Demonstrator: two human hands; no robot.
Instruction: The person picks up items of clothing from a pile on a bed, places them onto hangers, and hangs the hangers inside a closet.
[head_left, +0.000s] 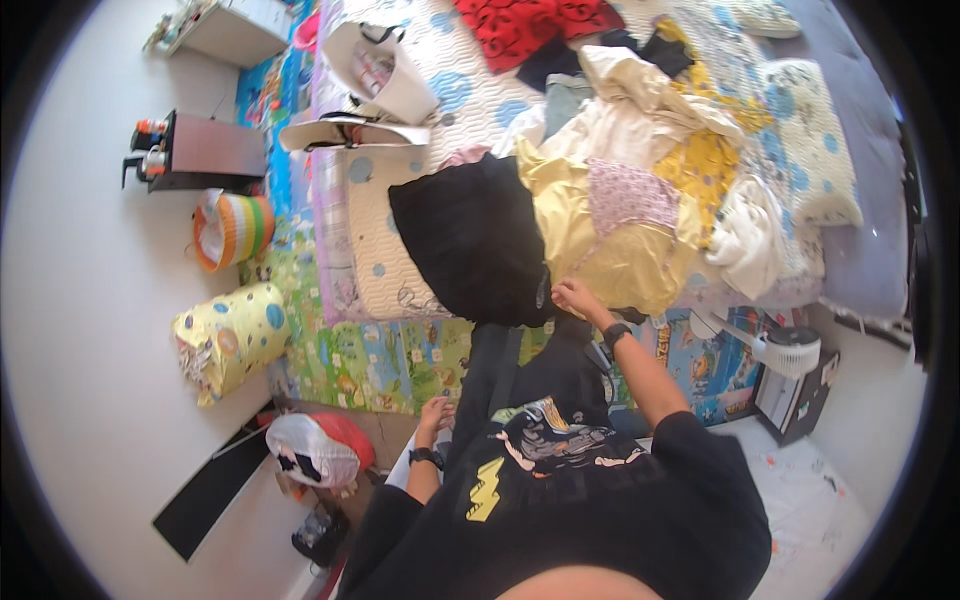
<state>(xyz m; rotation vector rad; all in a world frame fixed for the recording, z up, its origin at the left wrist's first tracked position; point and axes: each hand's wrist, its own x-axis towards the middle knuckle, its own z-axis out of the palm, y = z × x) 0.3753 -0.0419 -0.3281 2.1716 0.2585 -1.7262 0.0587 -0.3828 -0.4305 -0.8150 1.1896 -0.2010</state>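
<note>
A black garment (472, 232) lies spread on the near part of the bed. Against its right side rests a yellow garment (637, 259) with a pink floral cloth (630, 195) on top. My right hand (574, 296) is at the near edge where the black and yellow garments meet; its fingers are curled, and whether they pinch cloth cannot be told. My left hand (436, 414) hangs low beside my left leg, away from the bed, fingers loosely apart and holding nothing. Beyond lie a cream garment (637, 112), a yellow patterned cloth (697, 161), a white cloth (750, 232) and a red patterned cloth (525, 30).
Two white bags (405, 82) (375, 135) stand at the bed's left side. Pillows (814, 142) lie at the right. A striped basket (240, 229) and a yellow fabric bin (240, 337) stand left of the bed. A white fan (791, 352) is near its right corner.
</note>
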